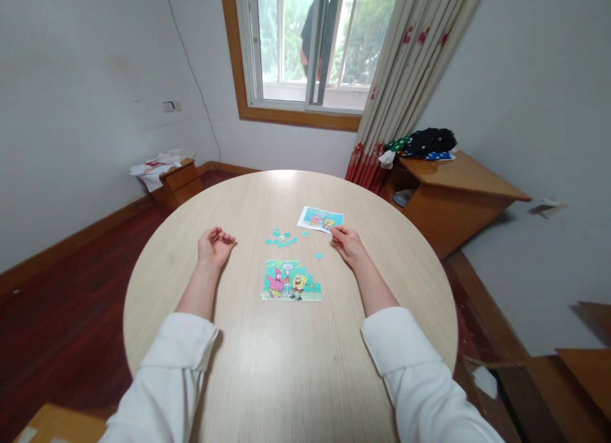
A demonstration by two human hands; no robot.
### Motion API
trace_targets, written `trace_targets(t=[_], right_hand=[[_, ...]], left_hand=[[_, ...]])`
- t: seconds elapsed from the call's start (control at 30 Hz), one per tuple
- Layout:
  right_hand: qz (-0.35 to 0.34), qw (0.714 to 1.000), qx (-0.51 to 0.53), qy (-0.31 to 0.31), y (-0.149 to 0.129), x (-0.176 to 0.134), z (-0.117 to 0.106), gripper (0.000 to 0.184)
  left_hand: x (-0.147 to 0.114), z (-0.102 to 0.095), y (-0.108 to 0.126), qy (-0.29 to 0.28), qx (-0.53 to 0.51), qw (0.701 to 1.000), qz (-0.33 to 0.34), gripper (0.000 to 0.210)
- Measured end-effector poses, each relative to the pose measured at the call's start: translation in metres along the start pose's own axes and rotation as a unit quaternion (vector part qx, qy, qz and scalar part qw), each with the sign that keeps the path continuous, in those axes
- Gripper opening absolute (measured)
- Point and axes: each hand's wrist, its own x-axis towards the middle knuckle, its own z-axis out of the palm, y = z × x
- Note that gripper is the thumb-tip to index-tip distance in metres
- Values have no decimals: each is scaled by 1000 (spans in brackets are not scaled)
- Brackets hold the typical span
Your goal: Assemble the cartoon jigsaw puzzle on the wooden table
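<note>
- White sleeves (pixel 165 360) lie nearest, reaching in over both sides of the round table (pixel 267 379).
- Left hand (pixel 217 247): at the left, palm turned up, fingers loosely curled around nothing visible.
- Puzzle (pixel 291 281): in the middle, between the forearms, partly assembled, its far right edge ragged.
- Loose pieces (pixel 281 241): clustered just beyond it, two strays farther right.
- Picture card (pixel 319 217): far right of these, flat.
- Right hand (pixel 347 244): pinching the card's near right corner.

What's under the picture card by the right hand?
The table shows around the card, but whatever is directly beneath is covered. The right hand hides the card's near right corner too.
</note>
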Motion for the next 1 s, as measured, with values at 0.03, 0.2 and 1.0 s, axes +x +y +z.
trace_targets(t=[0.03, 0.2, 1.0], right_hand=[[6, 1000, -6, -4, 1, 0, 0, 39], [5, 999, -35, -21, 3, -1, 4, 39], [-236, 785, -558, -133, 21, -7, 25, 29]], left_hand=[[0, 0, 0, 0, 1, 1000, 0, 12], [0, -1, 0, 1, 11, 1000, 1, 12], [-3, 3, -2, -4, 22, 1000, 5, 14]])
